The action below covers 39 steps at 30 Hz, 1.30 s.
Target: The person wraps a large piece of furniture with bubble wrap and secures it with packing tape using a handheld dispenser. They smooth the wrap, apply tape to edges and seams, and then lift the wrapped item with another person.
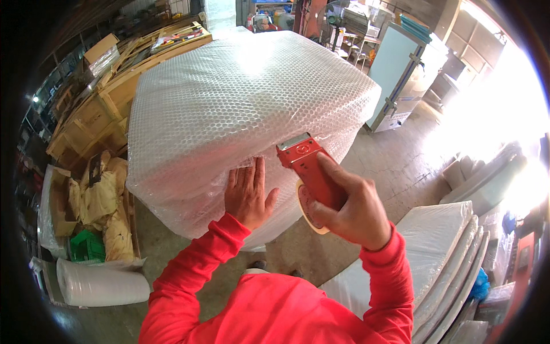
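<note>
A large boxy load wrapped in clear bubble wrap (pixel 229 97) stands right in front of me. My left hand (pixel 249 195) lies flat against its near side, fingers stretched out and pointing up. Wrapped round the body of a red tape dispenser (pixel 314 172), my right hand (pixel 361 209) holds it just right of the left hand, close to the wrap's near upper edge. The dispenser's metal front end points up and away from me. A roll of tape (pixel 306 209) sits in it, partly hidden behind my fingers. Whether any tape touches the wrap, I cannot tell.
Wooden crates (pixel 109 103) stand at the left, with stuffed tan sacks (pixel 106 195) and a green basket (pixel 87 246) below them. A white roll of packing foam (pixel 103 284) lies at lower left. Wrapped panels (pixel 435 246) lean at lower right. A pale cabinet (pixel 392 74) stands at far right.
</note>
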{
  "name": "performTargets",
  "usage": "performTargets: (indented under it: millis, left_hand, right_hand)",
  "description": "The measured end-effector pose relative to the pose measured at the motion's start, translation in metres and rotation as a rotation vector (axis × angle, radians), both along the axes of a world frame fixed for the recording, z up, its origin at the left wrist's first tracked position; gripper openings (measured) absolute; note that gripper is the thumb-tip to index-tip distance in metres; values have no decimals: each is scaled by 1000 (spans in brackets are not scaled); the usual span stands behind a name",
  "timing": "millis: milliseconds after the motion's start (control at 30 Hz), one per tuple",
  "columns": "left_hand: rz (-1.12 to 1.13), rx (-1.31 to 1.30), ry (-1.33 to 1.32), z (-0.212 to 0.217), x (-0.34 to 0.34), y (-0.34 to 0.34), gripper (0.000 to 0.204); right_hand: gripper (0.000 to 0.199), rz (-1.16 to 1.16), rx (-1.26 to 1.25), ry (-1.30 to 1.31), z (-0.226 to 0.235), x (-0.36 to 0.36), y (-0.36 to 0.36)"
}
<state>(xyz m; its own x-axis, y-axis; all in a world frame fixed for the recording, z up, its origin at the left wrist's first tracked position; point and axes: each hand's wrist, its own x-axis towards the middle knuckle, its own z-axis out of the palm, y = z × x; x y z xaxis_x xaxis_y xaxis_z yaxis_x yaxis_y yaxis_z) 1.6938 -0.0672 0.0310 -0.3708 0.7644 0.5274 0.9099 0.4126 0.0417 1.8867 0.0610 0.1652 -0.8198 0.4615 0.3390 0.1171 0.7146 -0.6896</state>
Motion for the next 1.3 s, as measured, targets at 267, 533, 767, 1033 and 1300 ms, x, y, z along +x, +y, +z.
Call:
performTargets:
  millis: [267,533,767,1033,1300]
  left_hand:
    - [-121,142,-159,11,-10,-1,59]
    - [-445,155,-127,13,22,-5,54]
    - [-250,-555,457,-64,-18,24,75]
    - [43,-665,991,-155,-13,29,86]
    - [-61,-181,-1911,-165,29,-44,80]
  right_hand:
    - [89,-123,90,-103,-156,3,-16]
    - [78,-147,52,-172,-226,-19,-12]
    - [76,-33,37,-444,-225,0,-11]
    - [34,289,238,-1082,-225,-33,-23]
    - [56,-183,-193,136,-231,74,-40]
